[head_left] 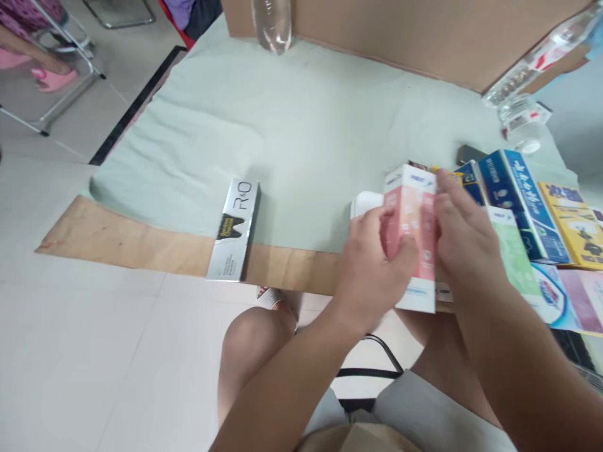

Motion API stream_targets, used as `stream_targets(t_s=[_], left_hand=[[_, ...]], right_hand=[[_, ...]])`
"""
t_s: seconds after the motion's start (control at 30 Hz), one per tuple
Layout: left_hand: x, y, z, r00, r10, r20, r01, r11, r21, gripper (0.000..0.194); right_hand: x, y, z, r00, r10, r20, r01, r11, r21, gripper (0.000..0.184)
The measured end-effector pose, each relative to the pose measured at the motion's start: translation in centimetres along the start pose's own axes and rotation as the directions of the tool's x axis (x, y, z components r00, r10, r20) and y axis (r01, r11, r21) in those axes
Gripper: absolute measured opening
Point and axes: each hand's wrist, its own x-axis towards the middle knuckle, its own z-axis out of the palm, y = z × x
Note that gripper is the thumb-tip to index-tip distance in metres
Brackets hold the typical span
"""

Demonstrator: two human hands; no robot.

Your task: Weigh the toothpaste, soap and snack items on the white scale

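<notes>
My left hand (372, 263) is closed around the left side of a pink-and-white carton (417, 213), thumb across its front. Against the carton's right side presses my right hand (464, 232), its fingers bent near the top corner. The carton stands tilted at the table's front edge. Behind my left hand, a white box (366, 202) shows only in part. A green-and-white box (513, 248) lies just right of my right hand. Further left, a silver R&O box (234, 229) with a black tooth shape lies across the front edge.
To the right lie a blue box (522, 204), a yellow box (575, 220) and a pink-and-blue pack (577, 298). Clear plastic bottles lie at the back right, one being a bottle (522, 122); another bottle (273, 25) stands by the cardboard wall (377, 31). A person's pink slipper (54, 78) shows top left.
</notes>
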Motion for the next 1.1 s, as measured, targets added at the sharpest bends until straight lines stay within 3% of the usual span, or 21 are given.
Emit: stream_targets(t_s=[0.1, 0.23, 0.37, 0.53, 0.73, 0.93, 1.03, 1.1], left_hand=[[1.0, -0.5, 1.6, 0.996, 0.030, -0.089, -0.016, 0.988, 0.154, 0.036], [1.7, -0.6, 2.5, 0.980, 0.118, -0.158, -0.048, 0.920, 0.389, 0.033], [2.0, -0.9, 2.3, 0.969, 0.143, -0.203, -0.003, 0.824, 0.566, 0.032], [2.3, -1.4, 1.4, 0.948, 0.233, -0.216, -0.066, 0.809, 0.584, 0.040], [3.1, -1.4, 1.2, 0.921, 0.297, -0.252, -0.078, 0.775, 0.627, 0.037], [3.0, -1.0, 2.2, 0.913, 0.350, -0.210, -0.118, 0.719, 0.685, 0.028], [2.7, -0.8, 2.9, 0.916, 0.327, -0.233, -0.102, 0.752, 0.651, 0.027], [2.5, -0.7, 3.5, 0.913, 0.321, -0.252, -0.117, 0.797, 0.593, 0.027]], right_hand=[[-1.0, 1.3, -0.1, 0.998, 0.048, 0.042, -0.052, 0.993, 0.105, 0.054], [-2.9, 2.3, -0.3, 0.984, -0.017, 0.175, -0.003, 0.994, 0.114, 0.059], [-3.9, 3.2, -1.1, 0.970, -0.114, 0.215, 0.098, 0.992, 0.086, 0.058], [-5.5, 4.3, -1.9, 0.951, -0.287, 0.119, 0.280, 0.958, 0.067, 0.056], [-7.1, 4.1, -3.1, 0.914, -0.390, 0.111, 0.383, 0.920, 0.081, 0.063], [-6.9, 3.8, -2.1, 0.922, -0.352, 0.163, 0.349, 0.936, 0.047, 0.050], [-6.9, 3.9, -1.1, 0.907, -0.338, 0.253, 0.336, 0.940, 0.051, 0.056], [-7.2, 3.9, -0.7, 0.916, -0.321, 0.242, 0.318, 0.947, 0.052, 0.055]])
